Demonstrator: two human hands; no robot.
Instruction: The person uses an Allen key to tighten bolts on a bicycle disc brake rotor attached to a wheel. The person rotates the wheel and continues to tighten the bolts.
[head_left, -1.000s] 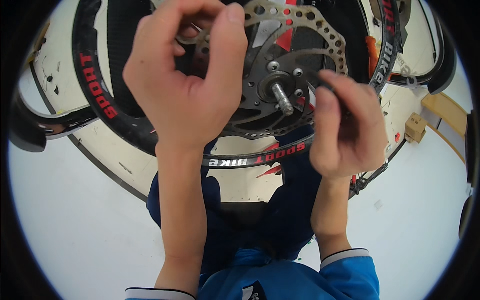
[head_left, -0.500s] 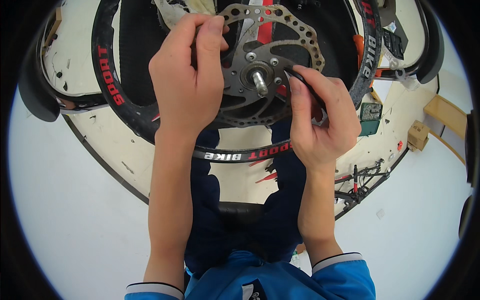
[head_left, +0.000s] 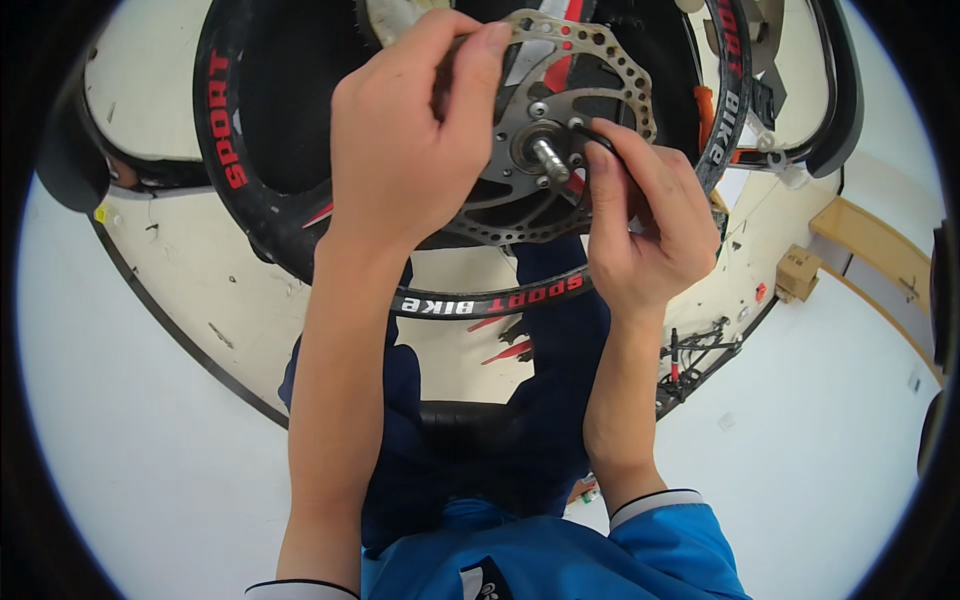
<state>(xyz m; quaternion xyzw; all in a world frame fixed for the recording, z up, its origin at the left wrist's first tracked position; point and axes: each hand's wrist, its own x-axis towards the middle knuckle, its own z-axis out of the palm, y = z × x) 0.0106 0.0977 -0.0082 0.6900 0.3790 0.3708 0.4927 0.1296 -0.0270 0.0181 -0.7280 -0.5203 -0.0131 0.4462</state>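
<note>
One head-worn fisheye view looks steeply down, close above the wheel [head_left: 480,300], probably floor-level.

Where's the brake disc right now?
Top centre of the head view: the brake disc sits on the wheel hub, between the left hand and right hand.

- Bicycle wheel [head_left: 250,150]: black tyre, black rim with red and white lettering, held upright between the knees.
- Perforated silver brake disc [head_left: 560,190] bolted at hub; axle stub [head_left: 550,160] protruding toward the camera.

The left hand [head_left: 405,150] covers the brake disc's [head_left: 560,160] left part; the black tool under the right hand [head_left: 640,220] is unidentifiable.
</note>
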